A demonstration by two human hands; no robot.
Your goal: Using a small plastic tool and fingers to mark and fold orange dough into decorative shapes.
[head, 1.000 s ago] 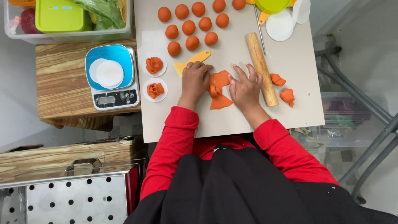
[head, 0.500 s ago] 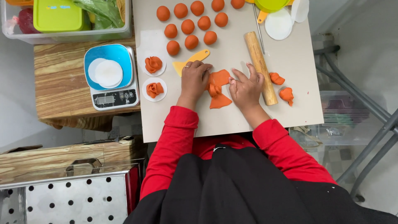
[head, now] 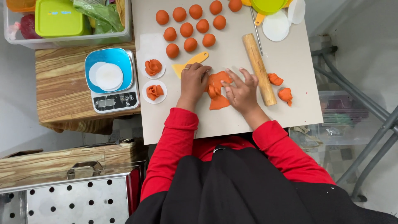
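- Flat sheet of orange dough [head: 218, 89] lies mid-board on the bench [head: 232, 120], partly folded, between both hands.
- Left hand [head: 194, 82]: fingers curled, pressing the sheet's left edge.
- Right hand [head: 241, 92]: fingers spread, tips pinning the fold.
- Step, as judged: folding the sheet into a rosette like the two finished ones on paper discs [head: 154, 67] to the left.
- Next move likely calls for light, even rolling without tearing.
- Wooden rolling pin [head: 259, 68] just right of the right hand; dough balls [head: 187, 30] above; yellow scraper [head: 190, 63] near the left hand; kitchen scale [head: 111, 81] off-board.
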